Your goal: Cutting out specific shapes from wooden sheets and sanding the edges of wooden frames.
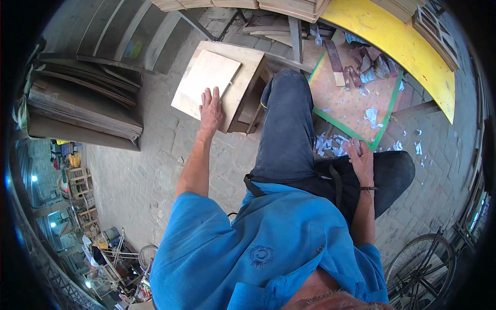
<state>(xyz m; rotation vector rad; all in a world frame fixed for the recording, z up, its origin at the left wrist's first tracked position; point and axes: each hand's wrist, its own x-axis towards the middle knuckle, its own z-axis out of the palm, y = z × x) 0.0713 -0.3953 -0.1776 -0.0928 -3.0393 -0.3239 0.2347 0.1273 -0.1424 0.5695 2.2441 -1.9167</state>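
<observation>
My left hand (211, 111) lies with its fingers stretched out at the near edge of a pale, thin wooden board (212, 75). That board rests flat on the top of a small wooden cabinet (239, 111), open on the side toward my leg. Above my bent right thigh, my right hand (360, 157) is closed with its fingers curled; what is in them, if anything, is too small to make out. Just beyond it lies the corner of a reddish speckled sheet (336, 98) with a green border, beside white paper scraps (336, 144).
Brown sandpaper-like strips (356, 75) lie crumpled on the sheet. A yellow panel (392, 36) carries stacked wooden pieces (436, 39) at far right. Stacked brown boards (82, 106) stand at left. A bicycle wheel (421, 271) is behind me at right, on the brick floor (129, 175).
</observation>
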